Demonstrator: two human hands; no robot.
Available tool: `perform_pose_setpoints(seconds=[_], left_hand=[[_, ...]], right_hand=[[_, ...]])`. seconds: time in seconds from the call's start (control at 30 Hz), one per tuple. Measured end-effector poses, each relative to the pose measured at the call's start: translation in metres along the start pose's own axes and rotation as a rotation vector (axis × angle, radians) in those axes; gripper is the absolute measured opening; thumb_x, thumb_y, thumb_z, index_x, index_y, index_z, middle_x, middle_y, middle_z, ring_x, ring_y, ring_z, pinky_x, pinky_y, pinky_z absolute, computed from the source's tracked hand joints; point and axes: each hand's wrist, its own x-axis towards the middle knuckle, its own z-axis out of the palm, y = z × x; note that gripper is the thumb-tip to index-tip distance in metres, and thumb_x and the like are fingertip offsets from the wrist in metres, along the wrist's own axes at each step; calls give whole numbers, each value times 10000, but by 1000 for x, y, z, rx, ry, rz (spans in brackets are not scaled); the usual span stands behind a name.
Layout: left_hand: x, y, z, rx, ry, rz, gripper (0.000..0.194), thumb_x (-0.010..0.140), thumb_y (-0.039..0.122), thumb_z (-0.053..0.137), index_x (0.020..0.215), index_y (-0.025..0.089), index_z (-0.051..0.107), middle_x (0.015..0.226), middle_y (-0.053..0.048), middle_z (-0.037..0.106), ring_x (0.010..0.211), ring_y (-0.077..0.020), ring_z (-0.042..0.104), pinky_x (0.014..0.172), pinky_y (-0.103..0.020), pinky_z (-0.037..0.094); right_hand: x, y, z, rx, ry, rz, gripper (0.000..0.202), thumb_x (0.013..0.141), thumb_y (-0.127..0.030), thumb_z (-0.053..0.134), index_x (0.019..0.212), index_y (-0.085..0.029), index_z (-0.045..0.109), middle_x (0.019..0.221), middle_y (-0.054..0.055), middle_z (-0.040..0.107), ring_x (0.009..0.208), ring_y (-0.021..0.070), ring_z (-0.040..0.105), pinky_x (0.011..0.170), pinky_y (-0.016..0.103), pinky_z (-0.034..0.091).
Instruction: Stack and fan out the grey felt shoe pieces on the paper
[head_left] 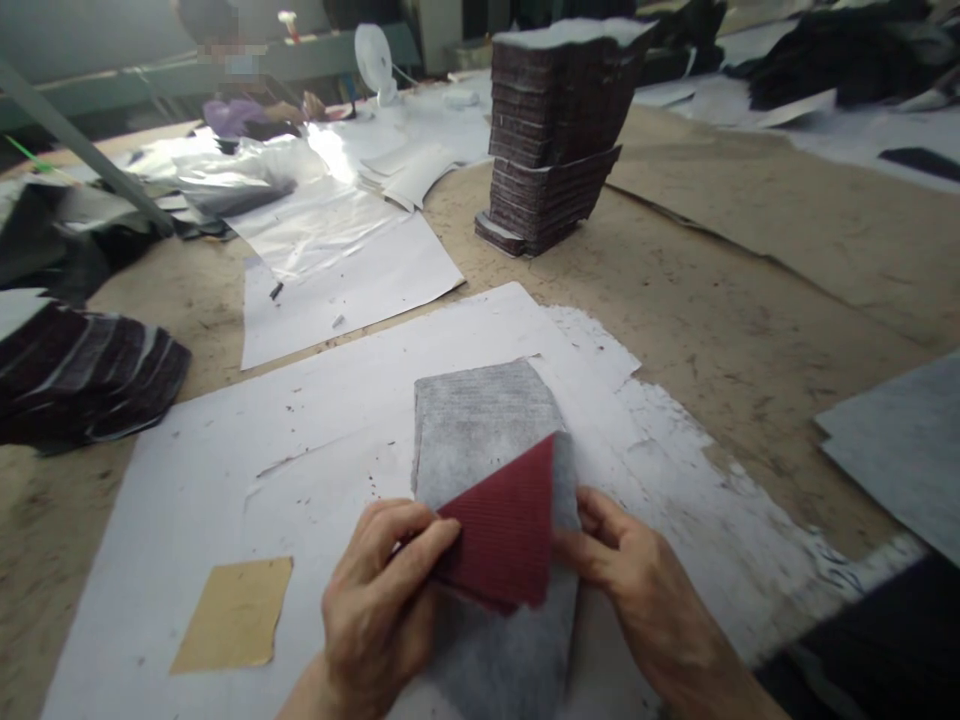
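My left hand (390, 590) pinches a dark red ribbed fabric piece (502, 525) between thumb and fingers, its corner folded up to a point. Under it lies a stack of grey-backed fabric pieces (480, 410) on white paper. At the stack's right edge, my right hand (622, 560) has thumb and fingers closed on the edge of the grey-backed pieces; the fingertips are partly hidden. Left of my hands a tan square card (234, 615) lies flat on the paper.
A tall stack of dark fabric pieces (555, 130) stands at the back. Another dark stack (82, 370) leans at left. White paper sheets (345, 300) and clear plastic film (315, 225) cover the table beyond. A person (240, 110) sits far left, near a white fan (373, 60).
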Motion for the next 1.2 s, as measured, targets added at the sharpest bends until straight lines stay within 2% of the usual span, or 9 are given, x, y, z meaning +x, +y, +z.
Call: perform_pose_setpoints(seconds=[0.07, 0.2, 0.27, 0.43, 0.63, 0.77, 0.87, 1.1, 1.2], left_hand=[[-1, 2, 1, -57, 23, -56, 248, 745, 120, 592, 929, 266, 673, 850, -9, 629, 799, -150, 581, 683, -233, 483], [8, -6, -2, -578, -136, -850, 334, 699, 346, 698, 986, 196, 618, 885, -42, 666, 772, -205, 622, 666, -295, 523], [10, -10, -5, -697, -206, -1002, 377, 675, 371, 719, 984, 176, 627, 849, -50, 676, 741, -220, 629, 645, -309, 528], [-1, -14, -12, -527, -58, -590, 153, 689, 272, 708, 837, 235, 713, 873, -14, 650, 783, -166, 586, 691, -235, 483], [4, -3, -6, -783, -254, -829, 440, 673, 298, 727, 1085, 226, 590, 982, -43, 649, 876, -195, 601, 766, -278, 511], [4, 8, -1, -714, -194, -930, 391, 718, 341, 698, 1060, 195, 579, 979, -48, 659, 854, -198, 613, 742, -291, 524], [-4, 8, 0, -820, -85, -988, 403, 698, 326, 718, 1067, 220, 596, 990, -31, 669, 846, -197, 626, 730, -290, 533], [-3, 4, 2, -774, -234, -867, 303, 621, 185, 749, 906, 177, 645, 829, -14, 688, 759, -168, 626, 664, -229, 511], [-4, 6, 2, -737, -170, -921, 273, 626, 200, 748, 881, 185, 653, 801, -13, 690, 717, -173, 626, 621, -241, 510]], right_hand=[[-6, 4, 4, -74, 34, -83, 196, 738, -274, 646, 912, -185, 640, 806, 17, 660, 737, 212, 637, 631, 243, 539], [-13, 15, 7, -335, 161, -536, 83, 798, -232, 576, 816, -214, 655, 771, 0, 649, 701, 189, 623, 668, 250, 521], [-11, 16, 6, -336, 212, -471, 98, 766, -276, 597, 818, -211, 648, 726, 1, 647, 633, 191, 613, 593, 250, 517], [-12, 9, 5, 55, -21, -3, 263, 758, -373, 639, 945, -189, 635, 786, 31, 658, 711, 247, 629, 578, 297, 530], [-17, 16, 10, -555, 187, -814, 109, 824, -200, 534, 808, -202, 642, 746, 35, 637, 664, 206, 606, 601, 306, 516], [-9, 8, 8, -384, 225, -407, 163, 825, -326, 593, 901, -186, 630, 831, 65, 671, 740, 239, 649, 619, 307, 563], [-5, 4, 3, -249, 75, -210, 286, 828, -395, 618, 974, -149, 629, 918, 90, 677, 807, 262, 656, 663, 317, 578], [-12, 21, 2, -570, 117, -900, 290, 847, -96, 434, 1019, -210, 637, 950, 39, 661, 874, 220, 629, 786, 350, 539], [-13, 24, 4, -501, 181, -770, 193, 850, -141, 518, 945, -250, 646, 853, -12, 659, 766, 179, 635, 696, 256, 537]])
